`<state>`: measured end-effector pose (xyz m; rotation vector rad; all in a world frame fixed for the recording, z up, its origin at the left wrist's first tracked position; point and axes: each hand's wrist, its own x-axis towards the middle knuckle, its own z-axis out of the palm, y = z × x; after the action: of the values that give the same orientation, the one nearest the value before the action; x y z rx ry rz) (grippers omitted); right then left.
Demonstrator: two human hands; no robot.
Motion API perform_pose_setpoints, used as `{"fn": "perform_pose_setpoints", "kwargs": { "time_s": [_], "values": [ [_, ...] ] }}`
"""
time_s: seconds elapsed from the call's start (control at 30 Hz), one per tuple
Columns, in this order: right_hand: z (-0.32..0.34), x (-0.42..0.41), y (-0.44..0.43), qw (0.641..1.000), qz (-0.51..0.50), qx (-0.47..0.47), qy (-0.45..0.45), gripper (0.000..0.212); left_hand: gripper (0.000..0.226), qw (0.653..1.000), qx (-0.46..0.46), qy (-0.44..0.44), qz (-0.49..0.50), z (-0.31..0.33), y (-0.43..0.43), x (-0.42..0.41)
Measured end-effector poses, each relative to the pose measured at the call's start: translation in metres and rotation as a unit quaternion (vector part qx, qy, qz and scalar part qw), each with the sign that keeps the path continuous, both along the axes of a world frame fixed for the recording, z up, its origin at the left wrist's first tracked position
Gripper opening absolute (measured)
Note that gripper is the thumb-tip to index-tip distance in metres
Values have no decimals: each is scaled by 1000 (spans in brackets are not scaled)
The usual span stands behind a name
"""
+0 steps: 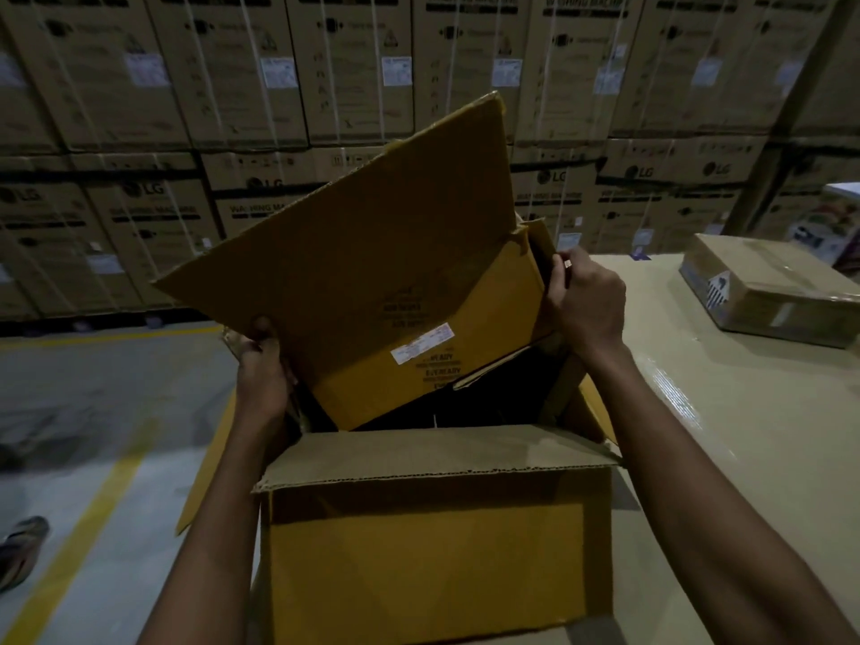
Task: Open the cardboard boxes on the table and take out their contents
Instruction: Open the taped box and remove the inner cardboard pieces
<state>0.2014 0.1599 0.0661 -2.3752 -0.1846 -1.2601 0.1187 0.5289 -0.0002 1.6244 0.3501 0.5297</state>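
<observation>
A large open cardboard box (433,542) stands at the near edge of the table (744,412), its flaps folded out. Tilted up out of its dark inside is a smaller brown carton (395,281) with printed text and a white label. My left hand (260,370) grips the carton's lower left edge. Up at the right side, my right hand (586,300) holds the carton's edge with curled fingers. What lies deeper in the big box is hidden in shadow.
A flat taped parcel (768,290) lies on the table at the far right. Stacked washing-machine cartons (325,86) form a wall behind. To the left is the floor with yellow lines (93,505) and a person's sandalled foot (21,547).
</observation>
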Motion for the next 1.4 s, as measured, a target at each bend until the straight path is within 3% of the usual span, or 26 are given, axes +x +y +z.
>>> {"fn": "perform_pose_setpoints", "kwargs": {
  "time_s": [0.1,0.3,0.43,0.57,0.63,0.77,0.87,0.93,1.2,1.4],
  "values": [
    [-1,2,-4,1000,-12,11,8,21,100,1000,16,-11,7,4,-3,2],
    [16,7,18,999,-1,-34,-22,20,74,998,54,34,12,3,-5,1],
    [49,13,30,993,5,-51,-106,16,89,999,37,3,-12,10,-8,-2],
    [74,18,35,987,-5,-38,-157,20,136,999,34,27,-4,9,-11,1],
    [72,15,37,994,12,-8,-105,33,144,998,58,37,-10,10,-11,0],
    [56,10,31,995,24,94,34,71,131,997,66,24,-31,13,-9,3],
    [47,9,25,990,13,122,69,96,153,995,81,59,-19,18,-14,3],
    [44,7,30,991,19,112,77,101,160,991,101,85,-14,23,-20,-2],
    [40,0,47,977,31,146,152,120,149,984,135,116,-11,15,-22,-10],
    [30,-5,38,973,26,165,156,118,144,979,165,117,-15,13,-28,-9]
  ]
}}
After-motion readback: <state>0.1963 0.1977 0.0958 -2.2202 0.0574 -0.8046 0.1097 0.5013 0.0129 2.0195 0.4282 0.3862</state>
